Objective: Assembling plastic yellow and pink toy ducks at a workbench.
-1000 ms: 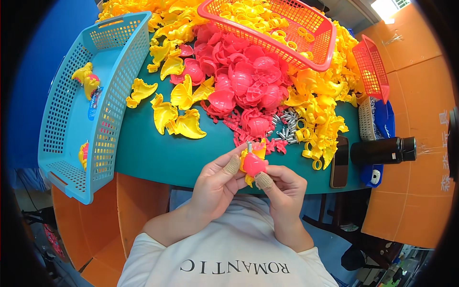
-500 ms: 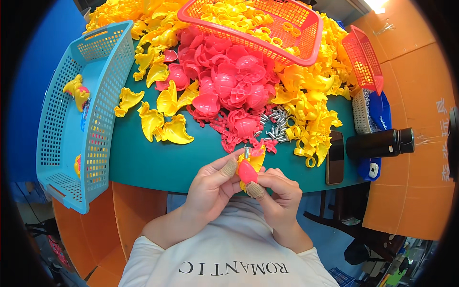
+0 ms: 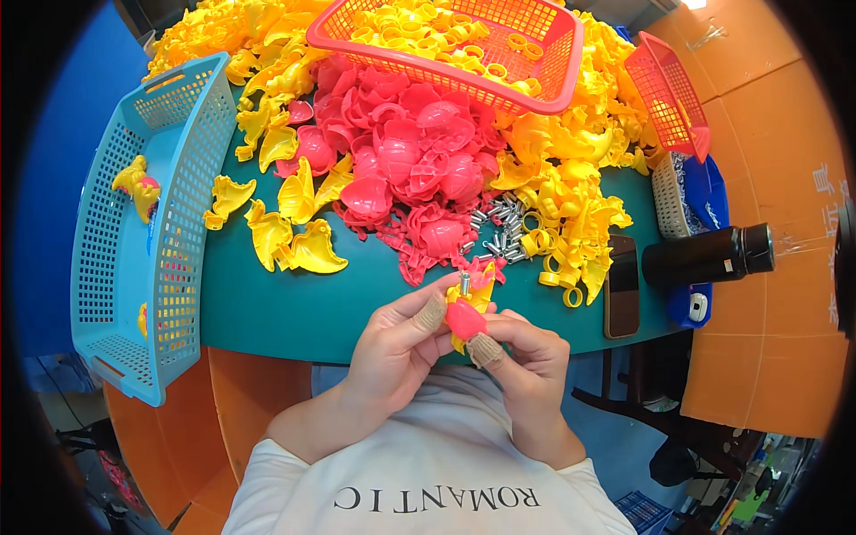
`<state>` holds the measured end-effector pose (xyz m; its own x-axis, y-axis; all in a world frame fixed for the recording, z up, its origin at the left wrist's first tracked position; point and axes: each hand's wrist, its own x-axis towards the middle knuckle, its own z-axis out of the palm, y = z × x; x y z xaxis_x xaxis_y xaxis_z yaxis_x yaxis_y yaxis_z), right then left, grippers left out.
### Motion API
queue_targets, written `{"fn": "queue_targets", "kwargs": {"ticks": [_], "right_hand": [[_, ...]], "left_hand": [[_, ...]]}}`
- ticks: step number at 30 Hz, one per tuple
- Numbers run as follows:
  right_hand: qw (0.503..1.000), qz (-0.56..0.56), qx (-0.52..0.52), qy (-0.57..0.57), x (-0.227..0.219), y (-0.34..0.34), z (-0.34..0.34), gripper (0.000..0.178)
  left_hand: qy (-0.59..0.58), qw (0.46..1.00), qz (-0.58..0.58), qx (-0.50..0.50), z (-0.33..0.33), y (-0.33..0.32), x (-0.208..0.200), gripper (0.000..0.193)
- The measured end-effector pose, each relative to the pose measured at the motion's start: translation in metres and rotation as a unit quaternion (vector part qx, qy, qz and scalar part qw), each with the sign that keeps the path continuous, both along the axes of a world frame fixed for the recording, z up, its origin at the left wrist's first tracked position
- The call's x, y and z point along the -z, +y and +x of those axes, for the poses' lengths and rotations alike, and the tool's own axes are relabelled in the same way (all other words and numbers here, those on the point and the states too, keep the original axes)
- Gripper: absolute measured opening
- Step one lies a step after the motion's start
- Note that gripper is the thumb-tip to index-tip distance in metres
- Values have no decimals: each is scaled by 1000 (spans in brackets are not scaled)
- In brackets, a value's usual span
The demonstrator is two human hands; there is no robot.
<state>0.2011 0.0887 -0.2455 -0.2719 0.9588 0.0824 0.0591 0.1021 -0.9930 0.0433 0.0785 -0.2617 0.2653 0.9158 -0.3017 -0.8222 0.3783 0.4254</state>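
My left hand [image 3: 392,339] and my right hand [image 3: 528,358] meet at the table's near edge, both closed around one small pink and yellow plastic toy assembly [image 3: 465,318]. A silver metal cylinder [image 3: 465,283] stands up from its upper end, beside the left fingertips. Both thumbs wear tan ribbed covers, and the right thumb presses the lower end of the pink piece. The fingers hide the underside. Just beyond are a pile of pink shell pieces [image 3: 437,147], loose silver cylinders [image 3: 506,227] and yellow rings [image 3: 538,242].
A blue basket [image 3: 183,267] with a few pink-yellow pieces stands left. Yellow curved parts [image 3: 571,178] heap around the pink pile. A red basket [image 3: 437,76] of yellow rings sits at the back. On the right lie a phone [image 3: 621,290] and a black bottle [image 3: 709,257].
The view has shifted slightly, so the table contents sit a little further left. Both hands keep hold of the toy assembly, with the right thumb slightly lower on it.
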Motion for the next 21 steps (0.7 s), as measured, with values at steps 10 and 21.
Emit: {"fn": "queue_targets", "kwargs": {"ticks": [10, 21], "right_hand": [[990, 111, -10, -80, 16, 3, -2, 15], [884, 189, 311, -293, 13, 78, 59, 35]], "left_hand": [[-30, 999, -12, -13, 5, -6, 10, 51], [19, 999, 18, 47, -14, -13, 8, 50]]}}
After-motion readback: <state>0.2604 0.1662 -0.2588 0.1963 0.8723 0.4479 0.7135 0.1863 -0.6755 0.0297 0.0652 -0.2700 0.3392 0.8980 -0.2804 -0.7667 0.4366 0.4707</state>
